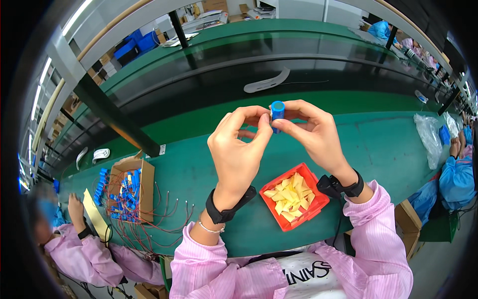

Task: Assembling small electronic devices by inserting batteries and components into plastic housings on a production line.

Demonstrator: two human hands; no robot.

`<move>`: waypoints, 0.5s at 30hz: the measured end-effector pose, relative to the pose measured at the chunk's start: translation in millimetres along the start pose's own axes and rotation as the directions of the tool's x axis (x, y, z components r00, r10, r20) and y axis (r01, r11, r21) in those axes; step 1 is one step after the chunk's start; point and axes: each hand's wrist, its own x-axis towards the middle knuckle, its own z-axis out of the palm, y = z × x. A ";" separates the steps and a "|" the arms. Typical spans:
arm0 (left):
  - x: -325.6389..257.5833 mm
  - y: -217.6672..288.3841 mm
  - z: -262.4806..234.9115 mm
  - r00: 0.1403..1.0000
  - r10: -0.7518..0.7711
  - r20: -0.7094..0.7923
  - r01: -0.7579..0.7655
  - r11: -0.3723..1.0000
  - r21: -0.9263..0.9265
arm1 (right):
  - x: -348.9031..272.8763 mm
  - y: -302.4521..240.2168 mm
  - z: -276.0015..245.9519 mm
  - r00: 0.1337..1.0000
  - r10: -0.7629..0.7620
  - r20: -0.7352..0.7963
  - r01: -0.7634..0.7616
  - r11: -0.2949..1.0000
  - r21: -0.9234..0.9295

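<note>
Cylinder, blue [277, 112], battery-like, held near-upright above the green table [378, 144], between both hands. Right hand [317, 130]: thumb and index finger closed on its right side, thumb toward the viewer. Left hand [235, 149]: thumb and index finger drawn nearly together at its left edge (cannot tell whether anything thin is pinched there). Below, between the wrists: red tray [318, 205] of yellow slips [294, 194]. Farther left: cardboard box [147, 192] holding wired blue cylinders [129, 192].
</note>
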 end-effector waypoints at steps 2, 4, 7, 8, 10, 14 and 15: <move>-0.2 0.3 -1.1 1.000 -0.003 0.007 0.003 1.000 -0.008 | 0.8 0.8 -0.6 1.000 0.002 -0.004 -0.002 1.000 0.003; -1.3 3.0 -1.1 1.000 0.001 0.007 -0.001 1.000 0.007 | 0.8 -1.3 -0.3 1.000 -0.004 -0.010 0.004 1.000 -0.008; -1.9 0.6 -0.7 0.999 0.035 -0.001 -0.035 0.999 0.019 | 0.3 -2.2 -0.1 1.000 -0.001 -0.008 0.001 1.000 -0.021; -1.9 0.1 -1.0 0.999 0.038 -0.001 -0.038 0.999 0.034 | 0.2 -2.0 0.1 1.000 0.002 -0.003 -0.002 1.000 -0.024; -1.6 -0.8 -1.5 0.999 0.045 -0.002 -0.045 0.997 0.066 | -0.6 -1.5 0.2 1.000 -0.005 0.003 0.006 0.998 -0.067; 0.0 -2.6 -1.2 0.989 -0.135 0.055 0.140 0.983 -0.116 | -1.9 -0.9 -0.5 1.000 -0.018 0.014 0.017 0.999 0.032; 3.0 -4.9 -3.3 0.966 -0.232 0.111 0.253 0.934 -0.251 | -2.2 0.0 -0.9 1.000 -0.006 0.019 0.004 0.998 0.063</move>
